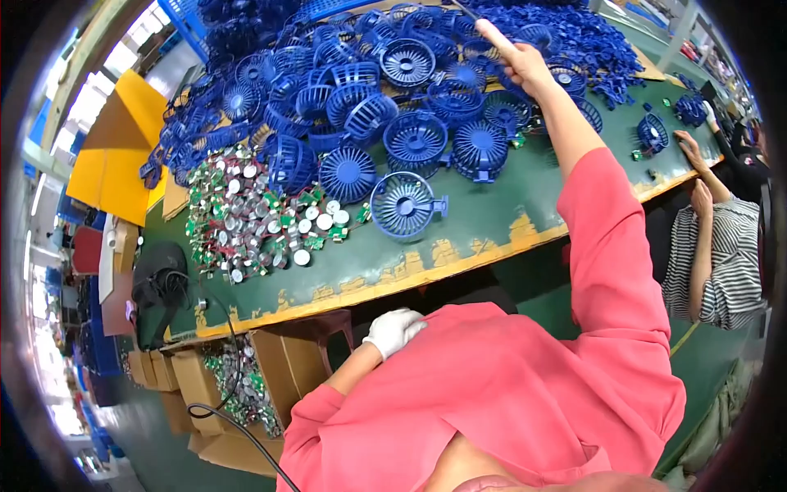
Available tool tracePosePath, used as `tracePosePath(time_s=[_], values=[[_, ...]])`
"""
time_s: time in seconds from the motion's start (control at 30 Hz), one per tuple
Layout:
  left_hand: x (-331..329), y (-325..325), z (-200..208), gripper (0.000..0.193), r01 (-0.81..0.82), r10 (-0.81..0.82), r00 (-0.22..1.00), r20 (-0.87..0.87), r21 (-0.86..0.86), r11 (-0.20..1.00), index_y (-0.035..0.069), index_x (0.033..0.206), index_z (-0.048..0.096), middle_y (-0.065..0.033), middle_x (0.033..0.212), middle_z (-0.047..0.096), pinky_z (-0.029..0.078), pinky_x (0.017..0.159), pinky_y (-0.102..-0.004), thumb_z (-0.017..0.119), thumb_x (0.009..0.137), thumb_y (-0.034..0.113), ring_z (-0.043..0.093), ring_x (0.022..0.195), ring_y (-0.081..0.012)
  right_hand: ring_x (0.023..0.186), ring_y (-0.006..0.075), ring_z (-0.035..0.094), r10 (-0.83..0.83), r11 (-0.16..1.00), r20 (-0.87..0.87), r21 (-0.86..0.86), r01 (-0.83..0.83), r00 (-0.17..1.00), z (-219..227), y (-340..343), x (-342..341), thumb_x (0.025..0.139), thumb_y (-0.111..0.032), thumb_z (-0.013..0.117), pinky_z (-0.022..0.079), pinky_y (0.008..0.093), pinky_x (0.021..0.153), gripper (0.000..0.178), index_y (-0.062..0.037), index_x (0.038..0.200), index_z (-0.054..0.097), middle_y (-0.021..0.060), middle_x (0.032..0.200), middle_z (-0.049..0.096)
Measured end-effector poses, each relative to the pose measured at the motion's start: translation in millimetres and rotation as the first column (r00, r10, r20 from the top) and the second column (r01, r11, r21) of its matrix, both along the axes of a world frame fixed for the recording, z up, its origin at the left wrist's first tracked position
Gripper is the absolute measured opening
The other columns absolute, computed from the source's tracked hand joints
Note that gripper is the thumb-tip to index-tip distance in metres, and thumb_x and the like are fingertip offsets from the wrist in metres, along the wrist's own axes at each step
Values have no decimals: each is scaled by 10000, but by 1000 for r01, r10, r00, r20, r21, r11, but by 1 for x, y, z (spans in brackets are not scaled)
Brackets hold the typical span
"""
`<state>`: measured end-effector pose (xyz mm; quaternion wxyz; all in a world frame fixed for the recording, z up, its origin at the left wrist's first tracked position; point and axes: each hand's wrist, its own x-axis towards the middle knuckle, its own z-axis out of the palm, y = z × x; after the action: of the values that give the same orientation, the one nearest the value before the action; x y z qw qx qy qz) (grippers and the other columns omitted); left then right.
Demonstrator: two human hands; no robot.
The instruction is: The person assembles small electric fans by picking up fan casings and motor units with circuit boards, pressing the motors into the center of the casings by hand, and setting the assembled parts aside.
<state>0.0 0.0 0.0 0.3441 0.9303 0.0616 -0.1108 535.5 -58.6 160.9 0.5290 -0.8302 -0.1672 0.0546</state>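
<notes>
My right hand [529, 67] is bare and stretched far out over a heap of blue plastic fan housings [414, 139]. Its fingers are closed around a slim tool with a pale handle [494, 37] and a thin dark shaft; its exact kind is unclear. In front of my body, just below the table edge, is my left hand [393, 331] in a white glove. Its fingers are curled in against my pink shirt, and whatever they may hold is hidden. One round fan housing [402, 205] lies near the front edge, apart from both hands.
Small motors with green circuit boards [254, 217] lie piled on the green table [344, 266]; more fill a cardboard box [283, 373] below. A black cable [238, 422] runs past my left side. A co-worker in a striped top [725, 262] sits at the right, hands by the table.
</notes>
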Motion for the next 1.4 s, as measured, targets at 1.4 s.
tracePosePath(time_s=[1.4], values=[[62,139,152,279,-323,56,892,449,545,774,163,1000,687,-78,911,584,462,745,-406,653,727,115,558,870,-298,931,204,536,740,643,636,-572,-510,220,-46,-27,-268,764,-140,563,410,337,733,273,-128,1027,632,23,906,554]])
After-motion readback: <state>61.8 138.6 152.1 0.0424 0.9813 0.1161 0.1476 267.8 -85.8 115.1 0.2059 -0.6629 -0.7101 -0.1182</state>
